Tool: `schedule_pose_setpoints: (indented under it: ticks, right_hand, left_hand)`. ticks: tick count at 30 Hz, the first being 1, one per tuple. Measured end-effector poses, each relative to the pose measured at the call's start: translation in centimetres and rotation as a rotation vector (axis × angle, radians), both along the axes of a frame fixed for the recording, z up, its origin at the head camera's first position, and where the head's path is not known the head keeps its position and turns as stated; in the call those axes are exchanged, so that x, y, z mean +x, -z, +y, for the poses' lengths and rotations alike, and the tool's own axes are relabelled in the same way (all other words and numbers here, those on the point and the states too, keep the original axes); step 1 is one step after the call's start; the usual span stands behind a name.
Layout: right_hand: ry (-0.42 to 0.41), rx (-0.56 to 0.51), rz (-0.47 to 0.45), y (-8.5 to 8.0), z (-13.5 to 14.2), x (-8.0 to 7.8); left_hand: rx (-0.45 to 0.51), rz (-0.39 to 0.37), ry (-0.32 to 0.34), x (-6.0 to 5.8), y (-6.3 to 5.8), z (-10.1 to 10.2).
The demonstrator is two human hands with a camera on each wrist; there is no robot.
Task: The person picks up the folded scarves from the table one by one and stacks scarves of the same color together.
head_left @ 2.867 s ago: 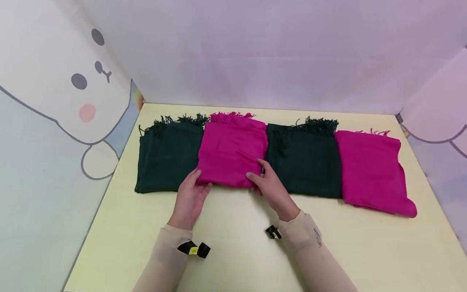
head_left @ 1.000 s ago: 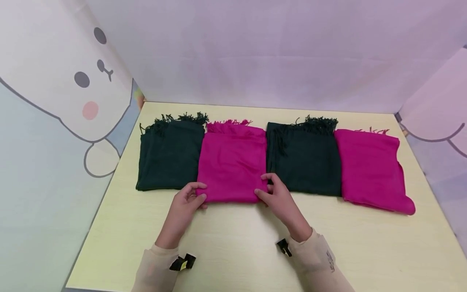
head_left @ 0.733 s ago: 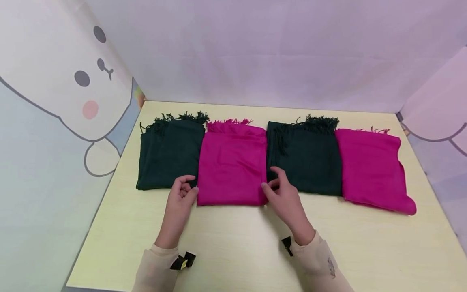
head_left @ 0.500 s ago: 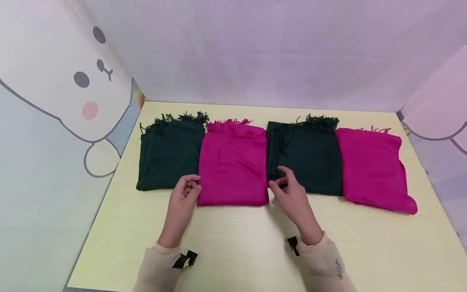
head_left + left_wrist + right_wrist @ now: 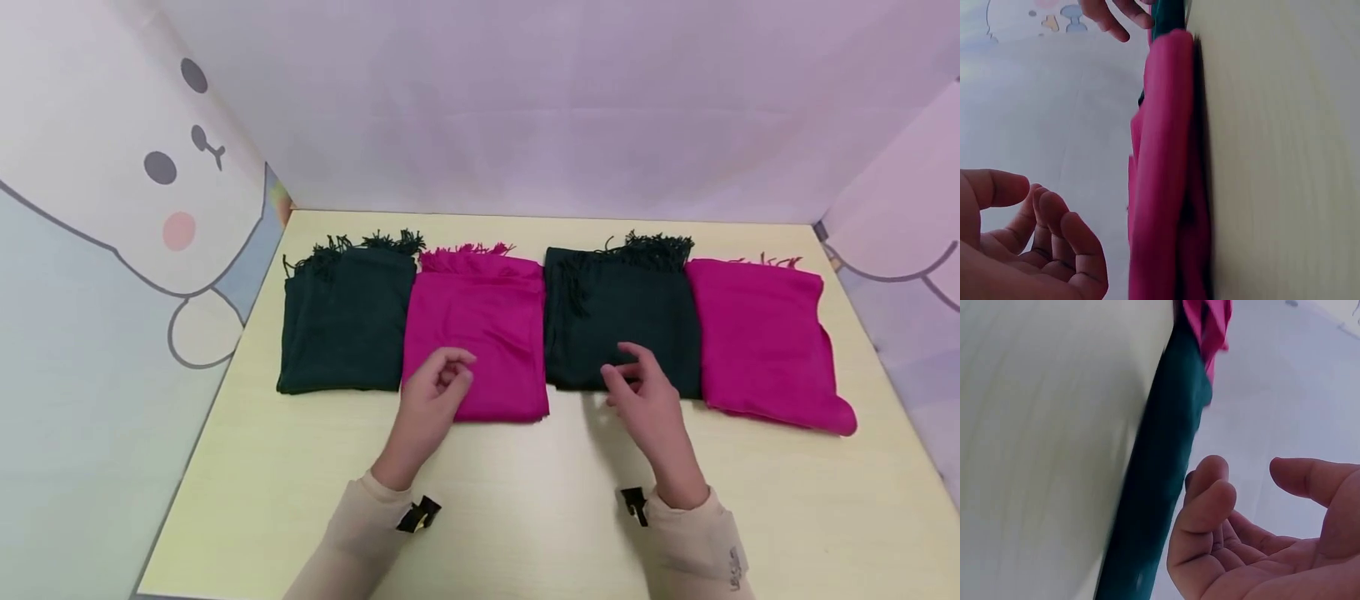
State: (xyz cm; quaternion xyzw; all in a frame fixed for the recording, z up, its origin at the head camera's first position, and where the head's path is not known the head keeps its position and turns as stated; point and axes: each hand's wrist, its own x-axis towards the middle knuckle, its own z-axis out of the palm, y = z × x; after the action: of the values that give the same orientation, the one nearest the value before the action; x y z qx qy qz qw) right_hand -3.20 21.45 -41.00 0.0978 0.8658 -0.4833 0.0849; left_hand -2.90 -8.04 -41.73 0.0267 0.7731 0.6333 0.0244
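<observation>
Four would be several; folded fringed scarves lie in a row, alternating dark green and magenta. My left hand [image 5: 431,396] hovers over the near left part of the inner magenta scarf [image 5: 501,333], its fingers loosely curled around nothing. In the left wrist view, a gap separates that hand [image 5: 1035,244] from the scarf's folded edge [image 5: 1163,150]. Above the front of the right dark green scarf [image 5: 622,308] is my right hand [image 5: 647,400], also loosely curled and holding nothing. The right wrist view shows it beside the green fold [image 5: 1160,456].
At the row's left end lies another dark green scarf [image 5: 348,325]. The outer magenta scarf [image 5: 765,342] ends the row, its near right corner sticking out. All rest on a pale wooden table [image 5: 525,508] before a light fabric backdrop [image 5: 525,108].
Both hands gripped the inner magenta scarf's near corners and its front edge came toward me. They then let go. Since then both hands have moved right, and the scarf lies flat.
</observation>
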Motion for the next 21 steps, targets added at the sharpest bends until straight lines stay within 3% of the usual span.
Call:
schedule_pose_setpoints:
  ticks: [6,10,17,21]
  right_hand:
    - [0.081,0.013,0.033,-0.1,3.1,0.4]
    - [0.139,0.026,0.038,-0.4,5.0,1.0]
    - [0.322,0.008,0.035,-0.6,9.2,2.3]
    - [0.478,0.015,-0.027,-0.6,12.2,3.2]
  left_hand:
    - [0.016,-0.048,0.140,-0.6,0.2,4.4]
    - [0.086,-0.092,0.219,-0.9,0.7,7.8]
    - [0.352,-0.324,0.363,-1.1,1.4,13.9]
    - [0.410,-0.398,0.463,-0.6,1.7,17.2]
